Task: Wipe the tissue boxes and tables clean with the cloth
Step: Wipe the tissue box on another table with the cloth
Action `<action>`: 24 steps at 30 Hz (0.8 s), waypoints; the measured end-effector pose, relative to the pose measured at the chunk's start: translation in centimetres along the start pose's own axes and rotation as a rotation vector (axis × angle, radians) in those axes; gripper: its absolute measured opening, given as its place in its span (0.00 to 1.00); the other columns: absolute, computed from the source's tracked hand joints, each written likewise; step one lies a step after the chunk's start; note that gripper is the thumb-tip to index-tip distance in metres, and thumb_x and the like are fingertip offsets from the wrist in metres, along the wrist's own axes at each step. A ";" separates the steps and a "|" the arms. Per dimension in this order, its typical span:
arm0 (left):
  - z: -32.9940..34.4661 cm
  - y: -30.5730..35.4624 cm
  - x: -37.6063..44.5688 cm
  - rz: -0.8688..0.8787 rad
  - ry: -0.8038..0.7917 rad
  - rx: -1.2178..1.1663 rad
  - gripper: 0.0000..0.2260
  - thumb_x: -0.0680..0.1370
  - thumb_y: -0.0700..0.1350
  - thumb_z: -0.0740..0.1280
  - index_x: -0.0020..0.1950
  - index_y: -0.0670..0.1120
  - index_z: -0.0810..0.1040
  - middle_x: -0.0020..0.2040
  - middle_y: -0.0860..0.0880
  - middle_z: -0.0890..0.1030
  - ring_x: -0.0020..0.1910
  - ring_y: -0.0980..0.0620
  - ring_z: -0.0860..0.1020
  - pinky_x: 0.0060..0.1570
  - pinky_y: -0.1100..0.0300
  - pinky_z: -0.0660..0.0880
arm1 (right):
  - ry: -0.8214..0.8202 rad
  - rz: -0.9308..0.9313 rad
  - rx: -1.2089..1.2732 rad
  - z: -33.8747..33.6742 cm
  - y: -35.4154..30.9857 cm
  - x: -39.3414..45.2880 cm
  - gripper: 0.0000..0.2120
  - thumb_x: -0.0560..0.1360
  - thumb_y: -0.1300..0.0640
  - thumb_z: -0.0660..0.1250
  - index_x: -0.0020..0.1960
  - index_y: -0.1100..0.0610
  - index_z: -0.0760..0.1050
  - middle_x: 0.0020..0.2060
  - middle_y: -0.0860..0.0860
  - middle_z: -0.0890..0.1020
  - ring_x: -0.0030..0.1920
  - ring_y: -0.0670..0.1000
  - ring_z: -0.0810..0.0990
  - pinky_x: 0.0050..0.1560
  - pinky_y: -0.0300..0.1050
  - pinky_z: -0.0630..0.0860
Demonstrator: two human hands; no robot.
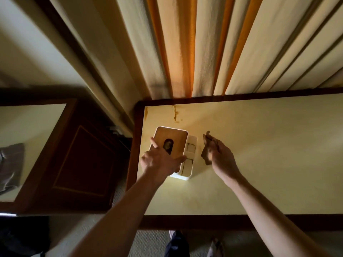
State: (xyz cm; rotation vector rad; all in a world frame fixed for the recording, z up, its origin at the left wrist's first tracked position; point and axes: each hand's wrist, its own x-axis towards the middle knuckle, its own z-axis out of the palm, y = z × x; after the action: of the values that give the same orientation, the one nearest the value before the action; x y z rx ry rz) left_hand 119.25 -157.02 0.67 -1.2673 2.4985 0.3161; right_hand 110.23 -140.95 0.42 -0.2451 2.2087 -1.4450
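No readable text, label, brand or number anywhere in view.

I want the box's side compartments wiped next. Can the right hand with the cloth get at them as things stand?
Probably yes. The right hand holds the cloth just beside the tissue box, and nothing lies between it and the side compartments; the left hand rests on the lid.

Left hand (159,160): arm extended, fingers spread flat, index straight, thumb out to the right. Right hand (218,153): raised on edge, fingers curled, pinching something brown.
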 end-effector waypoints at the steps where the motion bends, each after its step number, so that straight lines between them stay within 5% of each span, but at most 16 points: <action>1: 0.2 0.4 -0.2 -0.007 0.005 0.001 0.61 0.65 0.79 0.63 0.80 0.42 0.39 0.61 0.43 0.79 0.59 0.42 0.78 0.54 0.51 0.74 | 0.005 -0.016 -0.034 0.0 -0.2 -0.1 0.13 0.84 0.51 0.52 0.60 0.50 0.74 0.40 0.45 0.77 0.39 0.41 0.74 0.39 0.38 0.71; 7: 0.5 1.7 -0.7 -0.044 0.001 0.050 0.60 0.67 0.79 0.60 0.79 0.39 0.39 0.59 0.42 0.79 0.56 0.40 0.80 0.57 0.45 0.77 | 0.023 -0.056 -0.113 0.4 -0.5 0.4 0.17 0.84 0.52 0.51 0.67 0.53 0.73 0.44 0.47 0.78 0.45 0.46 0.77 0.45 0.44 0.69; 11: 0.3 1.7 -0.5 -0.037 0.001 0.091 0.60 0.67 0.80 0.59 0.79 0.38 0.40 0.56 0.43 0.80 0.53 0.42 0.81 0.54 0.48 0.79 | 0.008 -0.071 -0.130 1.1 -0.6 0.7 0.16 0.85 0.52 0.51 0.65 0.53 0.74 0.40 0.41 0.77 0.42 0.38 0.75 0.40 0.40 0.70; 15: -0.6 0.1 1.0 0.062 -0.062 0.112 0.59 0.66 0.83 0.50 0.80 0.43 0.36 0.62 0.42 0.79 0.57 0.42 0.79 0.51 0.51 0.74 | -0.009 -0.149 -0.181 1.7 -1.2 0.7 0.13 0.85 0.50 0.51 0.58 0.51 0.73 0.37 0.41 0.76 0.36 0.43 0.76 0.31 0.31 0.66; 18: -2.4 -2.7 3.8 0.308 -0.165 0.057 0.61 0.63 0.83 0.57 0.80 0.49 0.33 0.81 0.41 0.50 0.79 0.39 0.53 0.72 0.39 0.63 | 0.002 -0.227 -0.217 2.0 -1.7 1.3 0.17 0.84 0.49 0.52 0.62 0.56 0.74 0.34 0.43 0.76 0.29 0.45 0.73 0.26 0.32 0.65; 21: -4.7 -4.7 5.9 0.592 -0.316 0.190 0.67 0.62 0.70 0.76 0.78 0.52 0.28 0.79 0.50 0.29 0.76 0.48 0.28 0.75 0.34 0.52 | -0.024 -0.297 -0.317 3.0 -2.5 2.2 0.16 0.84 0.53 0.53 0.65 0.59 0.73 0.33 0.43 0.74 0.26 0.42 0.69 0.24 0.32 0.66; 24: -5.5 -4.6 7.5 0.725 -0.332 0.340 0.72 0.59 0.67 0.80 0.77 0.51 0.25 0.75 0.50 0.23 0.70 0.51 0.23 0.76 0.37 0.49 | -0.147 -0.377 -0.439 4.2 -2.9 2.8 0.17 0.84 0.54 0.54 0.70 0.57 0.70 0.50 0.50 0.79 0.39 0.40 0.74 0.35 0.28 0.70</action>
State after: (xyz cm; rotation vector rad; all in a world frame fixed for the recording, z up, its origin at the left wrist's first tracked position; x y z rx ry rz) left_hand 117.85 -167.13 2.66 -0.1346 2.4757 0.2209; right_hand 109.59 -146.72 0.82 -0.9268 2.4185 -1.0481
